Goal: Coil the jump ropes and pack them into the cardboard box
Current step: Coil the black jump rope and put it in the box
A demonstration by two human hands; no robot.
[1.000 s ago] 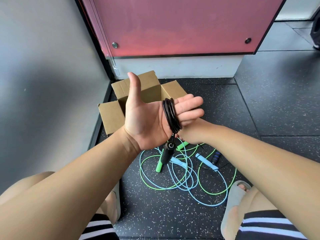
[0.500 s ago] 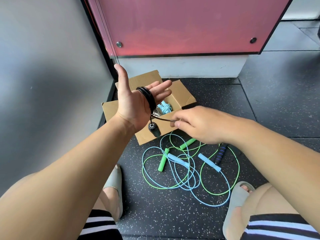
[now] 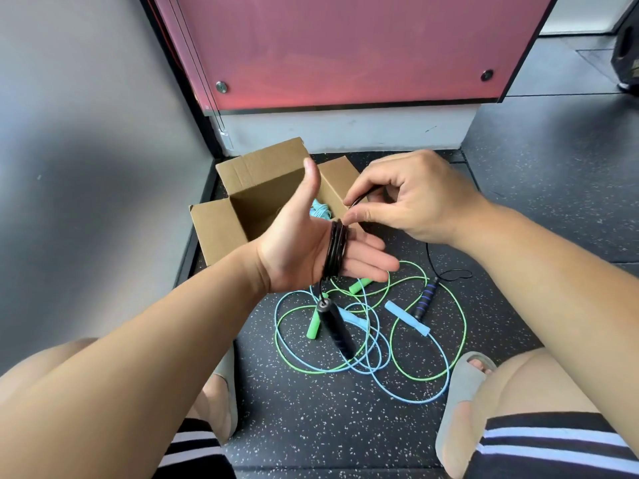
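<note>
Floor: dark speckled rubber below a pink panel.
Rope: black jump rope, centre frame, looped round the left hand, whose fingers are straight; handle dangles below.
Right hand: fingers pinch the black cord.
Box: cardboard box, upper centre, open, holds a pale blue coil.
Loose: green rope and blue rope, tangled lower centre.
</note>
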